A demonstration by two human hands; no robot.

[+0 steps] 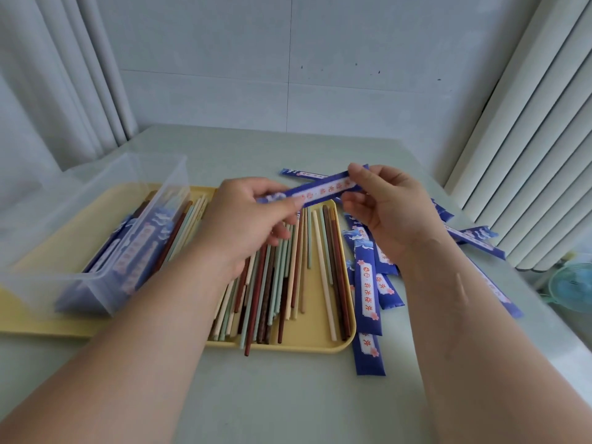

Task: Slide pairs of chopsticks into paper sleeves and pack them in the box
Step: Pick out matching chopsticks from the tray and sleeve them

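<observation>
Left hand (246, 216) and right hand (384, 209) pinch opposite ends of a blue sleeve (315, 189) above loose chopsticks (288, 267); its red Chinese characters blur.

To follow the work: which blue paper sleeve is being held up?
The blue paper sleeve held in the air between left hand and right hand; the other loose sleeves lie on the pale table.

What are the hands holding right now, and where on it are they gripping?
One blue paper sleeve, the left hand pinching its left end and the right hand its right end.
</observation>
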